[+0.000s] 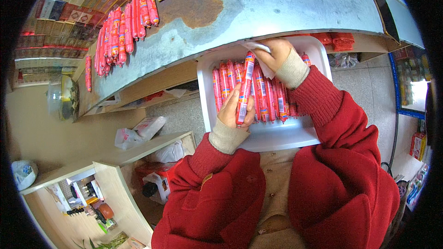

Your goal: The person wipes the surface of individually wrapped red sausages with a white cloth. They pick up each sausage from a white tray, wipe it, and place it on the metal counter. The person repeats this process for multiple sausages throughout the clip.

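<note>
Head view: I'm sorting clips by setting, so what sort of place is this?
Probably a small shop: stacked packs at upper left, a worn counter, and a white tub of red-wrapped sticks.

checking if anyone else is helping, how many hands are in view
2: the left hand holds a red sausage over the white tub; the right hand holds a white cloth or tissue near the counter. No others show.

Left hand [227, 113] curled in a grip. Right hand [278, 51] farther forward, fingers [263, 56] bent inward. Both forearms [328, 97] angled inward, elbows bent.
</note>
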